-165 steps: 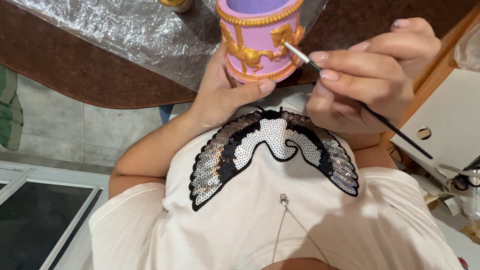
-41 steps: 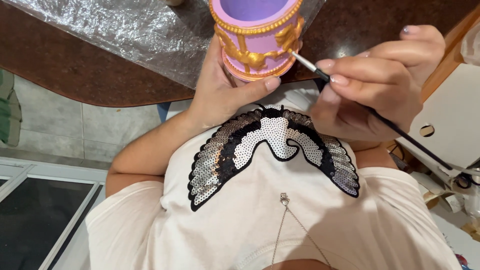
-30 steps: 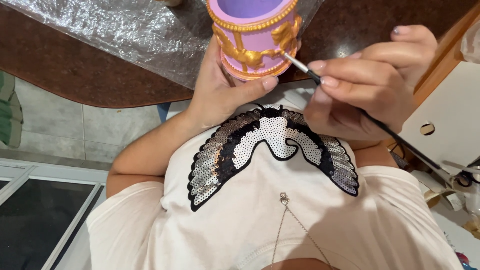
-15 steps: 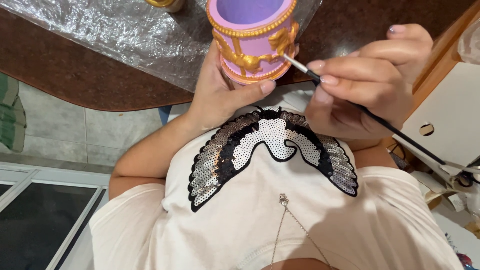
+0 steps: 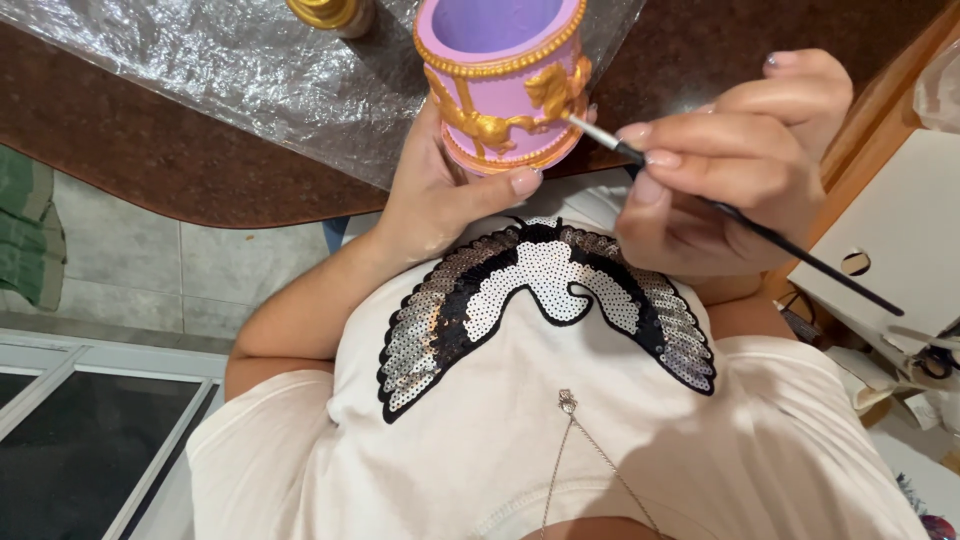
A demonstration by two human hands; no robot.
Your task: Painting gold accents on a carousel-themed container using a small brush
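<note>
Above the plastic sheet — lilac cup, seemingly empty — left hand gripping.

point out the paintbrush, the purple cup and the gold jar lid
paintbrush (image 5: pixel 760 232), head view, on the black handle
purple cup (image 5: pixel 500 88), head view, on the side wall
gold jar lid (image 5: pixel 322 11), head view, on the lid top

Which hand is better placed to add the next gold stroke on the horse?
Right. The right hand already pinches the thin brush, whose tip touches the gold horse on the lilac cup. The left hand is wrapped around the cup's base, holding it tilted, so it is likely best left steadying.
</note>
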